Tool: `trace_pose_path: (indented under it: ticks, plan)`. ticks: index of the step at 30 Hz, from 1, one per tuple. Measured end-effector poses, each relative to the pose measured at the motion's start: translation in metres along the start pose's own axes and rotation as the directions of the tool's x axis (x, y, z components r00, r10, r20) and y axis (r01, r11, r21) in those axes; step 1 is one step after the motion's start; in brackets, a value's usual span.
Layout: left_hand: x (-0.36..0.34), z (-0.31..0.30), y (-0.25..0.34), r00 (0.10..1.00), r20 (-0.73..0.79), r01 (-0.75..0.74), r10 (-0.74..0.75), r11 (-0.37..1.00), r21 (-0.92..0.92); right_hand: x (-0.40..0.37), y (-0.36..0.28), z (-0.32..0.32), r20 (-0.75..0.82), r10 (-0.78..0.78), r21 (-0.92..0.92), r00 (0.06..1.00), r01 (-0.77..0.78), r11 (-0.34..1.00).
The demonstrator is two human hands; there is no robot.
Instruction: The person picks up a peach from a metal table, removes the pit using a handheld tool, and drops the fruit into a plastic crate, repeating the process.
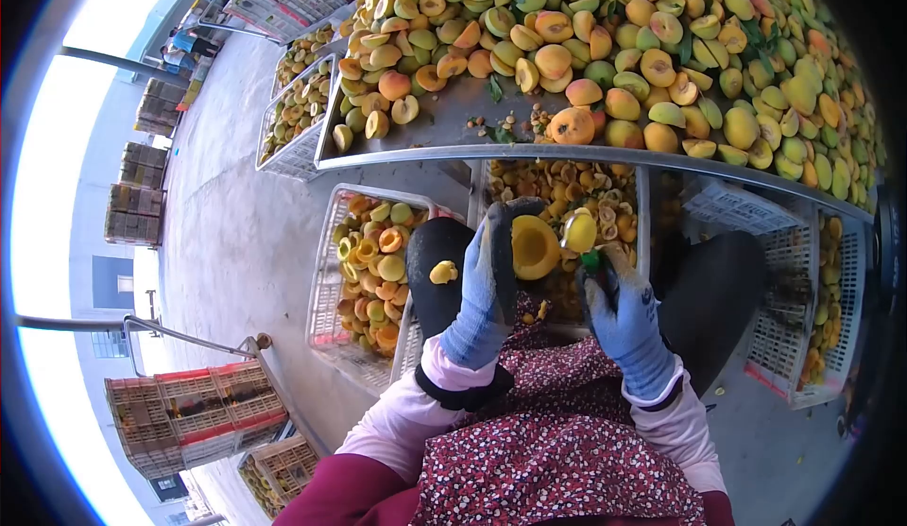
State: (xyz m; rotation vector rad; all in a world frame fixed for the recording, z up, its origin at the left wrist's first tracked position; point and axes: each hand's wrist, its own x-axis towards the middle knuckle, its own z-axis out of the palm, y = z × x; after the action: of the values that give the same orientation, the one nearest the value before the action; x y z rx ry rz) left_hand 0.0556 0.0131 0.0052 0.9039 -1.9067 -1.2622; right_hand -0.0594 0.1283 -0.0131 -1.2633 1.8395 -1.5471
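My left hand (486, 285), in a blue-grey work glove with dark palm, is closed around a peach half (536, 247). The half's cut face is turned to the right and shows a smooth hollow. In my gloved right hand (619, 309) is a pitting spoon (590, 259) with a green handle, pointing up. A yellow lump of fruit (581, 231) sits at its metal end, a little apart from the half. Both hands are above a crate (642, 214) of fruit scraps between my knees. A small piece of fruit (443, 272) lies on my left knee.
A metal table (425, 129) heaped with halved peaches (567, 34) spans the front. A white crate (326, 299) of hollowed halves stands by my left leg. More crates (775, 337) are at the right. Stacked crates (194, 413) line the floor at left, and a person (189, 44) is far off.
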Motion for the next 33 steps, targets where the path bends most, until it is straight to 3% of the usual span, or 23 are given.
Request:
trace_pose_path:
  ticks: [1,3,5,6,10,12,16,18,19,21,23,25,26,27,28,29,31,32,33]
  plan:
    - [-0.001,0.003,0.005,0.995,-0.059,-0.075,0.078,0.996,0.047,0.001,-0.004,-0.001,-0.003,-0.075,-0.128,0.997,0.074,0.989]
    - [-0.004,0.0,0.009,0.995,0.017,-0.103,0.101,0.988,0.118,0.003,-0.007,-0.002,0.014,-0.093,-0.229,0.996,0.094,0.969]
    - [-0.009,0.008,0.0,0.996,-0.069,0.041,-0.061,0.963,-0.265,0.003,-0.006,-0.001,0.04,-0.101,-0.321,0.994,0.108,0.941]
    - [-0.009,0.011,-0.001,0.992,-0.081,0.063,-0.097,0.934,-0.351,0.003,-0.005,-0.001,0.045,-0.096,-0.345,0.994,0.105,0.933]
    - [-0.006,0.014,-0.005,0.977,-0.09,0.154,-0.191,0.938,-0.31,0.0,0.007,0.001,0.072,-0.113,-0.376,0.991,0.132,0.917]
    - [-0.004,0.014,-0.012,0.941,-0.072,0.286,-0.33,0.891,-0.353,0.0,0.012,0.004,0.057,-0.112,-0.398,0.992,0.125,0.909]
    - [-0.003,0.016,-0.029,0.922,-0.069,0.339,-0.38,0.882,-0.327,0.004,0.022,0.014,0.058,-0.054,-0.53,0.997,0.077,0.845]
    - [-0.003,0.015,-0.041,0.993,-0.112,0.037,-0.046,0.996,-0.076,0.007,0.027,0.021,0.068,-0.015,-0.542,0.998,0.05,0.839]
    - [-0.002,0.015,-0.045,0.993,-0.112,0.039,-0.047,0.997,-0.074,0.008,0.029,0.025,0.079,0.023,-0.554,0.997,0.025,0.832]
    - [-0.002,0.014,-0.048,0.968,-0.103,0.191,-0.227,0.94,-0.282,0.011,0.032,0.029,0.07,0.002,-0.53,0.998,0.036,0.847]
    - [-0.002,0.013,-0.048,0.961,-0.091,0.233,-0.259,0.944,-0.232,0.013,0.034,0.032,0.066,0.047,-0.441,0.997,-0.013,0.898]
    - [-0.002,0.017,-0.036,0.981,-0.195,0.036,-0.011,0.991,0.126,0.015,0.035,0.036,0.068,0.046,-0.457,0.997,-0.01,0.889]
    - [-0.001,0.017,-0.032,0.981,-0.195,0.039,-0.014,0.991,0.125,0.017,0.036,0.036,0.062,0.045,-0.478,0.997,-0.01,0.879]
    - [0.001,0.016,-0.029,0.961,-0.235,0.127,-0.143,0.988,-0.083,0.019,0.046,0.038,0.062,0.046,-0.48,0.997,-0.011,0.877]
    - [0.003,0.014,-0.024,0.929,-0.248,0.201,-0.276,0.936,-0.29,0.021,0.064,0.039,0.105,0.179,-0.591,0.978,-0.084,0.802]
    - [0.003,0.011,-0.011,0.93,-0.243,0.203,-0.278,0.935,-0.291,0.019,0.082,0.038,0.126,0.316,-0.695,0.94,-0.144,0.705]
    - [0.006,0.0,0.016,0.962,-0.263,0.044,-0.078,0.99,-0.132,0.016,0.095,0.027,0.079,0.347,-0.72,0.934,-0.188,0.668]
    - [0.006,-0.011,0.013,0.962,-0.233,0.089,-0.139,0.973,-0.211,0.02,0.086,0.026,0.106,0.329,-0.647,0.938,-0.186,0.739]
    - [0.005,-0.024,0.0,0.967,-0.226,-0.099,0.12,0.99,0.102,0.017,0.077,0.024,0.128,0.325,-0.57,0.937,-0.199,0.797]
